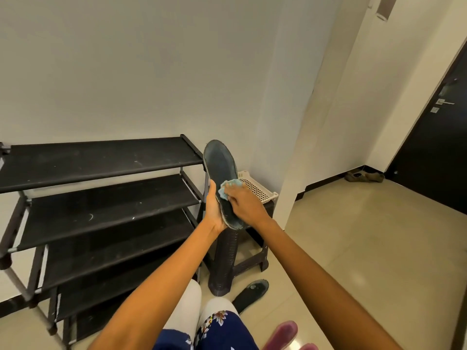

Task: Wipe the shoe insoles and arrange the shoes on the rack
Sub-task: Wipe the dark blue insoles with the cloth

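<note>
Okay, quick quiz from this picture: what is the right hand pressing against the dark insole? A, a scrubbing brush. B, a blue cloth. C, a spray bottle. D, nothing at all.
B: the right hand presses a crumpled light blue cloth onto the dark insole, which the left hand holds upright by its lower end.

1. We find no text, label, brand, number or sign that can be read anywhere in the view.
2. The dark insole (221, 178) shows no print that we can make out.
3. On the dark door (434, 157), two small pale plates sit near the handle; whatever they may carry is too small and blurred for us to read.
</note>
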`<state>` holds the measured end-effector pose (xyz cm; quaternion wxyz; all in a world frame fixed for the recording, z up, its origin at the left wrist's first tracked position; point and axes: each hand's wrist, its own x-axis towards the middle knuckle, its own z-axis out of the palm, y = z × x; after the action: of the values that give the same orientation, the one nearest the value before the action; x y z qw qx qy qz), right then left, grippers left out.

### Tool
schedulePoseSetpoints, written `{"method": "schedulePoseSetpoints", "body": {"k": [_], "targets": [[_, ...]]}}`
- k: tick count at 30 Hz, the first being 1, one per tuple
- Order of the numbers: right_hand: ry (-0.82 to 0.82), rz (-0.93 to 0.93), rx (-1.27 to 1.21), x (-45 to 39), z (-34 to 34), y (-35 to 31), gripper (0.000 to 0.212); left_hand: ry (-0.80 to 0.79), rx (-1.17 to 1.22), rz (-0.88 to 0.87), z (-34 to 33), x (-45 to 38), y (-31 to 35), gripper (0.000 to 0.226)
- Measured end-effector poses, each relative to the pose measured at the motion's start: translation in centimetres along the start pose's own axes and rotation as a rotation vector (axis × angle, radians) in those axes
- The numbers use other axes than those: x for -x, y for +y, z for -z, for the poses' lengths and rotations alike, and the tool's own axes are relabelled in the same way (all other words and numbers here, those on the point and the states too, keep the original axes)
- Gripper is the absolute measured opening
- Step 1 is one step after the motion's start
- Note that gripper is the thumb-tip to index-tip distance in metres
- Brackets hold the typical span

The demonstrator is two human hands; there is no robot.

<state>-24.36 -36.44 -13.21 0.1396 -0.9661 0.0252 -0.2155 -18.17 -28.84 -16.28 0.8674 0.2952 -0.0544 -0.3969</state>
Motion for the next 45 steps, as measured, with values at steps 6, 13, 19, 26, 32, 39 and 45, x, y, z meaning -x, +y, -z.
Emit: {"method": "schedulePoseSetpoints", "body": {"k": [6, 13, 19, 26, 32, 39, 45], "targets": [[-0.122, 0.240, -0.096, 3.5, -1.0, -1.8, 0.031, 0.035, 0.062, -0.064, 2.9, -0.9, 2.3, 0.078], [0.139, -0.276, -0.357, -0.5, 0.3, -1.4, 0.023, 0.011, -0.101, -0.088, 2.2, -0.2, 1.7, 0.069], [0.058, -0.263, -0.273, 1.4, -2.6, -4.0, 0.018, 0.013, 0.063, -0.087, 3.2, -0.4, 3.1, 0.078], [0.115, -0.303, -0.342, 0.9, -2.6, -3.9, 0.014, -0.011, 0.105, -0.066, 3.4, 0.0, 3.4, 0.083], [0.083, -0.249, -0.404, 2.1, -4.4, -5.8, 0.012, 0.023, 0.147, -0.111, 4.4, -0.7, 4.3, 0.084], [0.164, -0.345, -0.277, 1.8, -4.7, -5.2, 0.015, 0.028, 0.174, -0.125, 3.2, -0.2, 3.9, 0.082], [0.208, -0.391, -0.320, 2.0, -5.0, -4.2, 0.014, 0.063, 0.175, -0.103, 3.5, -0.5, 3.9, 0.083]]}}
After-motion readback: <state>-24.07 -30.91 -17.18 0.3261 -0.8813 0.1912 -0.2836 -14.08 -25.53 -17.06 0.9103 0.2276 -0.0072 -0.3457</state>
